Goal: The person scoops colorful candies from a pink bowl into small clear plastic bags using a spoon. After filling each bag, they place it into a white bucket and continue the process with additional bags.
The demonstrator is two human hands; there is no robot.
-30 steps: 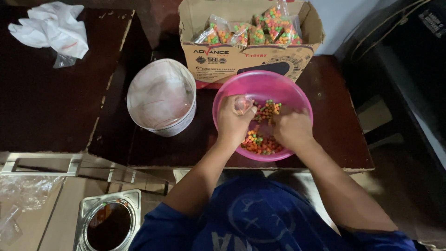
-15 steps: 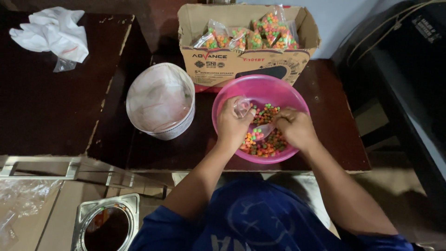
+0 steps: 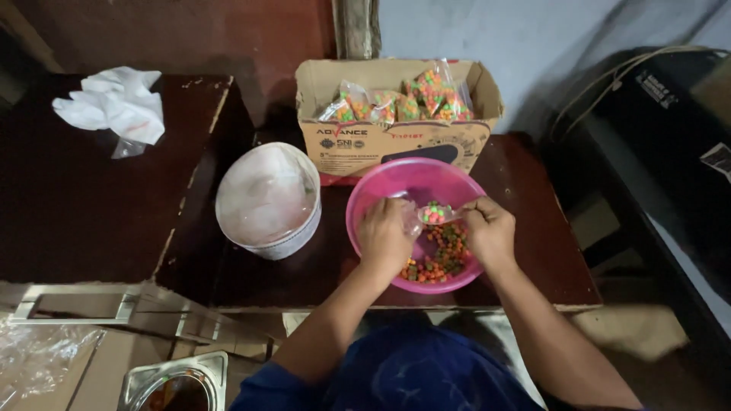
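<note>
A pink bowl (image 3: 365, 217) of coloured candy pellets (image 3: 440, 255) sat on the dark table (image 3: 533, 251). Above it, the left hand (image 3: 386, 237) and right hand (image 3: 489, 230) each pinched one end of a small clear bag (image 3: 432, 215). The bag lay crosswise between them, equally near both.

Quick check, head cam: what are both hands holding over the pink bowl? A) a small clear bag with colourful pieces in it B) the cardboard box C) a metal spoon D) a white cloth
A: the left hand and right hand pinch a small clear bag with colourful pieces inside, held above the pink bowl.
</note>
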